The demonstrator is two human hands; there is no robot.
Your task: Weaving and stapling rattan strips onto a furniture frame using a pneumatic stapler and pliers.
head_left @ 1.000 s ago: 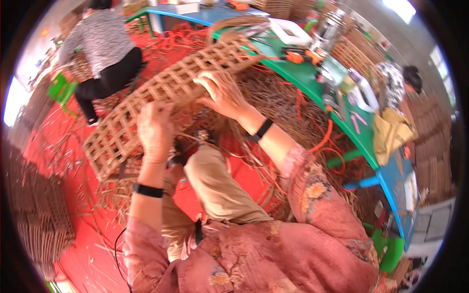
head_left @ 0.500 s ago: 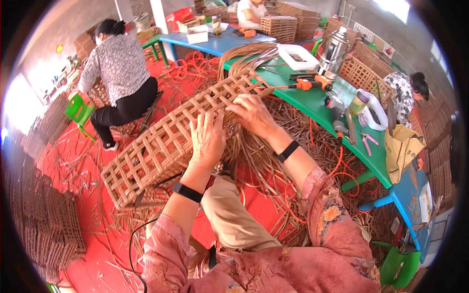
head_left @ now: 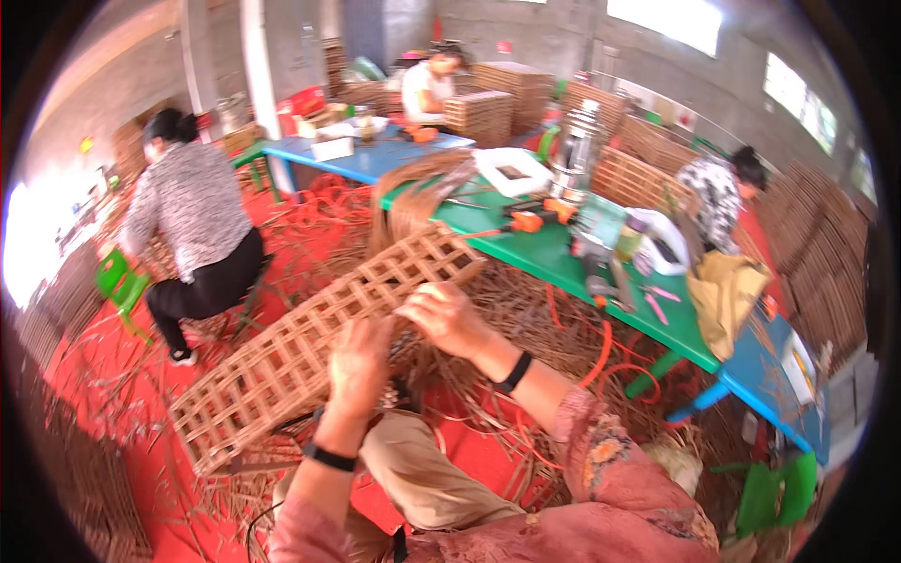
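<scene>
A long brown woven basket [head_left: 282,371] with open square gaps lies slanted in front of me, its far end up toward the green table. My left hand [head_left: 361,368] is closed at the basket's near long edge, its fingertips bent and somewhat blurred. Just right of it, my right hand [head_left: 443,317] has thumb and fingers pinched together against the same edge. Whatever lies between those right fingertips is too small to make out. Loose brown strips [head_left: 502,314] hang and lie beneath the right wrist.
A green table [head_left: 526,258] on the right carries an orange-black power tool [head_left: 537,218], a steel flask [head_left: 575,155], a white tray [head_left: 511,174] and pink-handled pliers [head_left: 657,305]. Strip scraps litter the red floor [head_left: 450,460]. Stacked woven panels [head_left: 70,479] stand at left. Co-workers sit beyond.
My view has lifted and turned right, so the scene sits lower and further left. The left fingers, stretched over the basket before, are now bent at its edge beside the right hand.
</scene>
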